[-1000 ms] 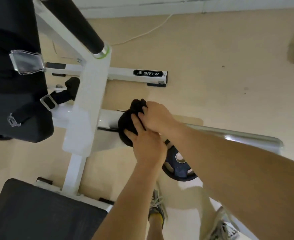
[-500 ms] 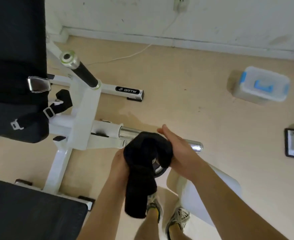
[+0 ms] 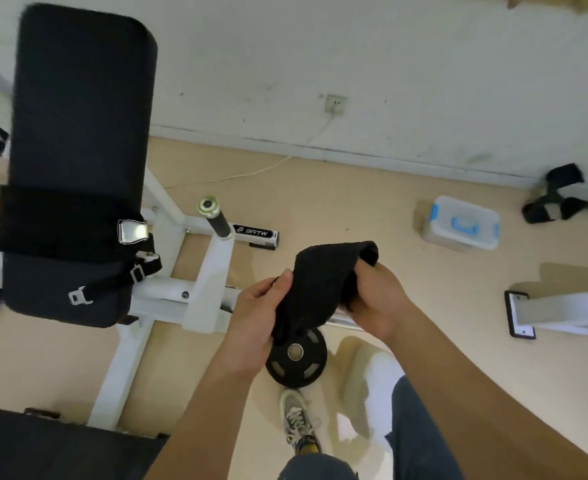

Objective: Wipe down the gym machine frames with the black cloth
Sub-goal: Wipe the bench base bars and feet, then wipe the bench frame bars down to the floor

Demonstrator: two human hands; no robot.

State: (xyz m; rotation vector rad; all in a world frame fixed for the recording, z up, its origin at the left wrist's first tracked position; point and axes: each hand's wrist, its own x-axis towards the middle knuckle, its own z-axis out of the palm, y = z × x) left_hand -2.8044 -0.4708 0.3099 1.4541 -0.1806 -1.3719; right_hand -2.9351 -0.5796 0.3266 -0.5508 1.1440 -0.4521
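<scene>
Nearest, on the floor: grey lace-up sneaker and black round rubber weight plate; above them the black soft cloth, held in the air, left hand with thumb and fingers curled on its lower end, right hand with fingers closed round its upper fold. Beyond: white painted steel machine frame with black padded backrest; farther, clear plastic box with blue latches. Step judged: regathering the cloth off the frame; next calls for pressing a fresh face onto a frame tube.
</scene>
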